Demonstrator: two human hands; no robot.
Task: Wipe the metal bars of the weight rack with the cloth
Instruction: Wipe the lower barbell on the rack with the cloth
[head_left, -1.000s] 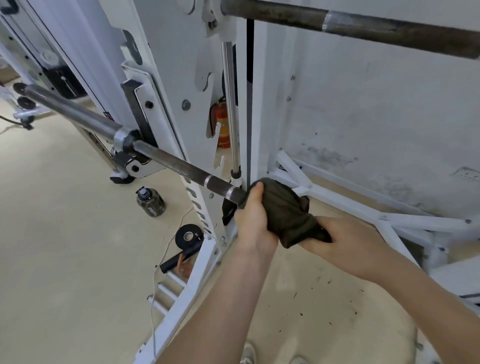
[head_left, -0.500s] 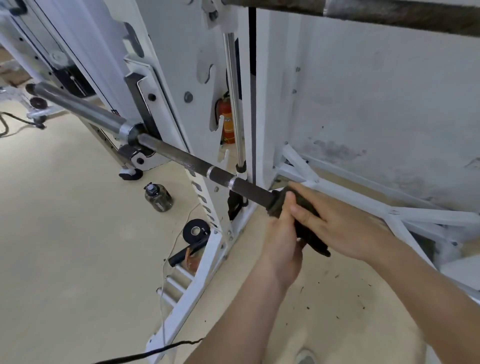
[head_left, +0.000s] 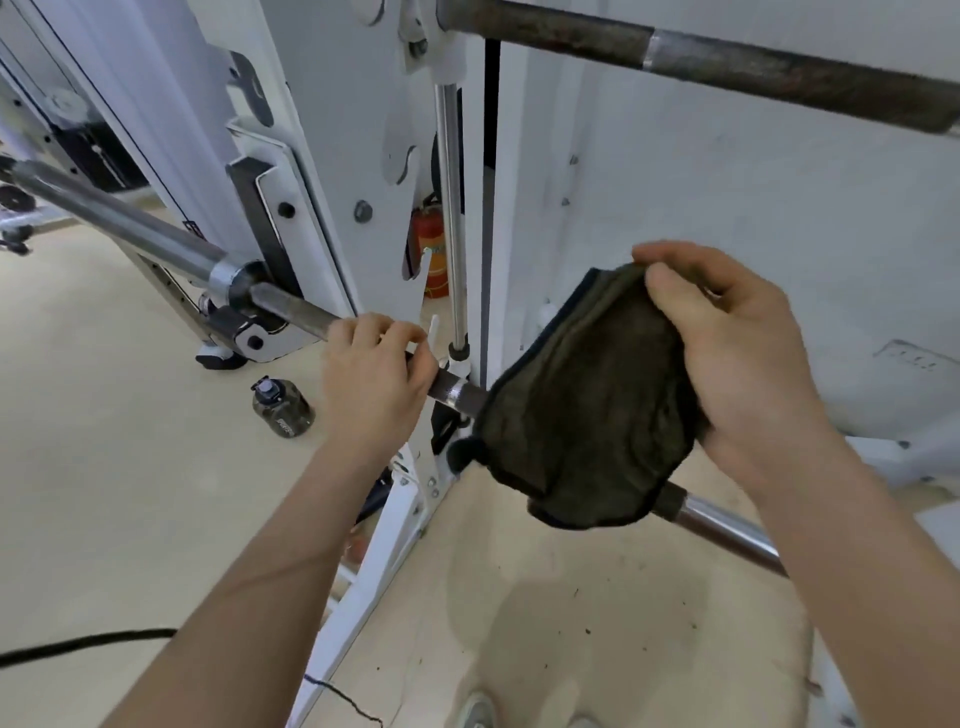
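A long metal barbell (head_left: 130, 226) runs from the far left, through the white weight rack (head_left: 332, 171), toward the lower right. My left hand (head_left: 376, 376) is closed around this bar just right of the rack upright. My right hand (head_left: 727, 353) holds a dark olive cloth (head_left: 587, 410) by its upper edge; the cloth hangs draped over the bar and hides that stretch of it. The bar's shiny part (head_left: 727, 525) reappears below the cloth. A second, rusty bar (head_left: 727, 62) crosses the top of the view.
A chrome vertical guide rod (head_left: 451, 218) stands behind the bar. A dark water bottle (head_left: 283, 408) sits on the beige floor, a red fire extinguisher (head_left: 431, 249) behind the rack, a black cable (head_left: 78, 644) at lower left. A stained white wall is on the right.
Both hands gripped the cloth on the bar before. Now my left hand has let go of it and grips the bare bar further left, while my right hand has lifted and opened out the cloth.
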